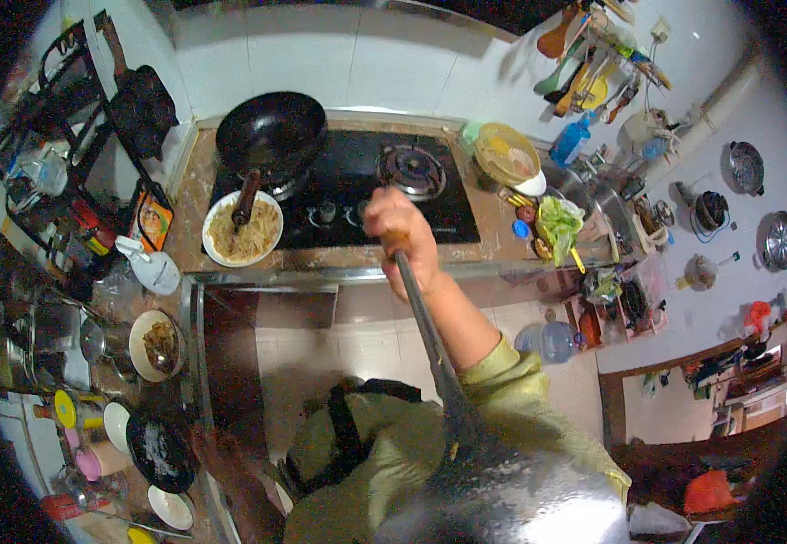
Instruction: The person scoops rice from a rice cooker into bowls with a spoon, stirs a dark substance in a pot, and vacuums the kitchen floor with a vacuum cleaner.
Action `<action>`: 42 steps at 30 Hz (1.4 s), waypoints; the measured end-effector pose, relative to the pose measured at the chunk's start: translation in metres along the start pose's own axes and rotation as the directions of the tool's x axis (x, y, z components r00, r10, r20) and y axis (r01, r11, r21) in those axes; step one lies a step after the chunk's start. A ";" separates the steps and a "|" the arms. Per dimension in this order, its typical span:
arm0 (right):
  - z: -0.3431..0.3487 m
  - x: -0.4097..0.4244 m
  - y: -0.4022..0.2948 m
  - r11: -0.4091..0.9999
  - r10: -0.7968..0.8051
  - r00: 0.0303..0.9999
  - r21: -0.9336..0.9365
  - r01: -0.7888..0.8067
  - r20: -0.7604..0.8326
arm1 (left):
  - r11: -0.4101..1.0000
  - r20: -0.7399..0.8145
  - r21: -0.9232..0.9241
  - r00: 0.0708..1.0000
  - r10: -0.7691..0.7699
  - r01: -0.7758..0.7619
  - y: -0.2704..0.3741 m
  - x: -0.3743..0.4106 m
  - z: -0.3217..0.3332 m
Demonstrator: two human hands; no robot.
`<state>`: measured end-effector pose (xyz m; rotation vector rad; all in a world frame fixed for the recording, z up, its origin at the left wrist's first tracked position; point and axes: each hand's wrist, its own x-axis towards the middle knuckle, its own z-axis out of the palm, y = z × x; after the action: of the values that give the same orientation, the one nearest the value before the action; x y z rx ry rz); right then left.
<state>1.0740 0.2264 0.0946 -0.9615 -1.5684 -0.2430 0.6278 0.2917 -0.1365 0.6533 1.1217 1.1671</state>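
Note:
My right hand (404, 238) is closed around the handle of a long metal wok turner (427, 333). Its broad, shiny head is close to the camera at the bottom of the view. Beyond the hand lies a black glass gas hob (339, 177). A black wok (271, 136) rests on the left burner, its brown handle reaching over a white bowl of pale shredded food (247, 234). By the left counter's edge, a dark blurred shape appears to be my left hand (234, 462); its fingers cannot be made out. The black plate (162, 452) is nearest to it.
Right of the hob are a yellow strainer basket (508, 153), leafy greens (560, 228) and a sink (611, 207). The left counter holds a white spray bottle (152, 268), a bowl with brown food (157, 345) and small white bowls (170, 506). Utensils (587, 68) hang on the wall.

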 end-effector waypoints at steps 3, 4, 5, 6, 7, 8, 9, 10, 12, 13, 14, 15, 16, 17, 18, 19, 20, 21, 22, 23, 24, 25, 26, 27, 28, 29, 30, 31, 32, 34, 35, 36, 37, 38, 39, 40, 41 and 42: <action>0.001 0.005 0.003 0.998 0.061 0.998 0.016 -0.061 -0.015 | -0.035 0.589 0.688 0.530 0.610 -0.725 0.023 -0.010 0.018; 0.000 0.007 0.006 0.999 0.032 0.999 -0.006 -0.032 -0.019 | -0.283 0.710 0.630 0.388 0.588 -0.723 0.026 -0.011 0.028; 0.002 0.008 0.006 0.999 0.033 0.999 -0.024 -0.033 -0.016 | -0.135 0.645 0.653 0.453 0.616 -0.745 0.026 -0.014 0.034; 0.004 0.008 0.007 1.000 0.025 0.999 0.000 -0.025 -0.027 | 0.171 0.494 0.688 0.628 0.602 -0.705 0.027 -0.018 0.038; 0.006 0.008 0.008 1.000 0.029 0.999 0.007 -0.028 -0.039 | 0.462 0.317 0.652 0.769 0.555 -0.602 0.026 -0.020 0.040; 0.009 0.008 0.009 0.999 0.031 0.998 0.015 -0.030 -0.052 | 0.809 0.081 0.487 0.940 0.332 -0.328 0.025 -0.023 0.038; 0.011 0.008 0.010 1.000 0.017 0.998 0.019 -0.016 -0.066 | 0.979 -0.074 0.204 0.997 0.007 0.008 0.023 -0.024 0.035; 0.013 0.008 0.011 0.999 0.028 0.997 0.021 -0.026 -0.073 | 0.973 -0.040 0.229 0.999 0.031 -0.021 0.021 -0.022 0.030; 0.014 0.006 0.014 0.999 0.047 0.996 0.019 -0.045 -0.078 | 0.958 0.026 0.277 0.997 0.076 -0.080 0.013 -0.011 0.014; 0.015 0.004 0.015 0.998 0.057 0.995 0.018 -0.055 -0.084 | 0.734 0.195 0.488 0.878 0.437 -0.473 0.009 -0.001 0.007; 0.015 0.002 0.017 0.998 0.063 0.995 0.013 -0.063 -0.073 | 0.325 0.428 0.578 0.618 0.660 -0.748 0.005 0.012 0.000; 0.016 -0.001 0.017 0.992 0.126 0.990 0.040 -0.123 -0.067 | 0.077 0.572 0.572 0.465 0.676 -0.817 -0.001 0.022 -0.007; 0.016 -0.004 0.020 0.990 0.135 0.988 0.060 -0.130 -0.079 | -0.174 0.690 0.519 0.291 0.662 -0.837 -0.005 0.030 -0.012; 0.017 -0.006 0.023 0.981 0.187 0.980 0.072 -0.182 -0.074 | -0.183 0.711 0.516 0.300 0.636 -0.837 -0.010 0.033 -0.016; 0.017 -0.011 0.024 0.976 0.212 0.973 0.067 -0.206 -0.094 | 0.047 0.596 0.575 0.458 0.660 -0.817 -0.015 0.033 -0.017; 0.016 -0.014 0.028 0.971 0.236 0.967 0.071 -0.230 -0.094 | 0.278 0.458 0.591 0.598 0.657 -0.758 -0.017 0.034 -0.018; 0.017 -0.015 0.033 0.978 0.206 0.973 0.066 -0.200 -0.105 | 0.694 0.180 0.490 0.840 0.511 -0.527 -0.023 0.027 -0.015; 0.017 -0.017 0.037 0.981 0.185 0.975 0.074 -0.177 -0.119 | 0.950 -0.035 0.243 0.977 0.210 -0.195 -0.025 0.020 -0.012; 0.017 -0.018 0.042 0.992 0.121 0.982 0.052 -0.114 -0.144 | 0.950 -0.027 0.240 0.977 0.212 -0.199 -0.024 0.018 -0.007; 0.017 -0.021 0.042 0.985 0.162 0.976 0.078 -0.151 -0.147 | 0.950 -0.016 0.236 0.977 0.214 -0.204 -0.023 0.014 -0.001; 0.016 -0.021 0.045 0.987 0.157 0.977 0.065 -0.149 -0.145 | 0.950 -0.002 0.234 0.977 0.213 -0.206 -0.020 0.011 0.005; 0.015 -0.021 0.045 0.987 0.157 0.977 0.050 -0.151 -0.145 | 0.927 0.022 0.229 0.954 0.299 -0.296 -0.017 0.010 0.012; 0.015 -0.020 0.044 0.989 0.150 0.977 0.014 -0.149 -0.155 | 0.896 0.045 0.225 0.923 0.382 -0.382 -0.015 0.007 0.018; 0.014 -0.019 0.043 0.988 0.157 0.978 0.010 -0.157 -0.135 | 0.896 0.029 0.219 0.921 0.389 -0.386 -0.011 0.007 0.023; 0.014 -0.018 0.040 0.985 0.172 0.978 0.009 -0.172 -0.120 | 0.896 0.014 0.214 0.918 0.396 -0.390 -0.007 0.006 0.027; 0.014 -0.016 0.036 0.982 0.187 0.977 0.008 -0.187 -0.105 | 0.928 -0.040 0.207 0.945 0.326 -0.311 -0.004 0.006 0.030; 0.014 -0.013 0.032 0.980 0.199 0.975 0.019 -0.198 -0.097 | 0.954 -0.093 0.195 0.964 0.251 -0.230 -0.002 0.006 0.032; 0.015 -0.009 0.030 0.989 0.146 0.986 0.007 -0.146 -0.086 | 0.973 -0.145 0.180 0.974 0.173 -0.146 0.000 0.006 0.033; 0.015 -0.004 0.029 0.996 0.094 0.993 -0.005 -0.094 -0.073 | 0.985 -0.197 0.164 0.976 0.091 -0.059 0.001 0.004 0.033; 0.015 0.005 0.026 0.999 0.046 0.998 -0.020 -0.047 -0.040 | 0.992 -0.235 0.127 0.972 0.004 0.027 0.001 0.002 0.029; 0.014 0.010 0.025 0.999 0.026 0.999 -0.021 -0.027 -0.031 | 0.992 -0.203 0.128 0.978 0.040 -0.014 0.000 0.002 0.028; 0.014 0.014 0.024 1.000 0.008 1.000 -0.022 -0.009 -0.025 | 0.988 -0.155 0.140 0.983 0.094 -0.072 0.000 0.001 0.025; 0.015 0.019 0.024 1.000 -0.006 1.000 -0.025 0.005 -0.017 | 0.973 -0.091 0.181 0.983 0.162 -0.144 0.000 0.001 0.024; 0.011 0.025 0.025 0.994 -0.049 0.998 -0.095 0.053 0.047 | 0.942 -0.019 0.233 0.968 0.252 -0.241 0.000 0.002 0.022; 0.011 0.031 0.027 0.986 -0.094 0.995 -0.134 0.096 0.017 | 0.883 0.071 0.310 0.935 0.348 -0.352 0.001 0.001 0.021; 0.010 0.038 0.030 0.986 -0.111 0.993 -0.118 0.115 0.039 | 0.861 0.116 0.335 0.923 0.366 -0.383 0.002 0.001 0.022; 0.007 0.045 0.032 0.984 -0.139 0.989 -0.107 0.144 0.051 | 0.880 0.141 0.295 0.928 0.345 -0.372 0.004 -0.002 0.022; 0.005 0.050 0.033 0.981 -0.153 0.986 -0.111 0.159 0.061 | 0.992 -0.021 -0.015 0.992 0.126 -0.127 0.006 -0.002 0.026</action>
<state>1.0963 0.2724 0.1268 -0.9411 -1.6953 -0.4250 0.6496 0.2951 -0.1220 0.7095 1.0989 1.2924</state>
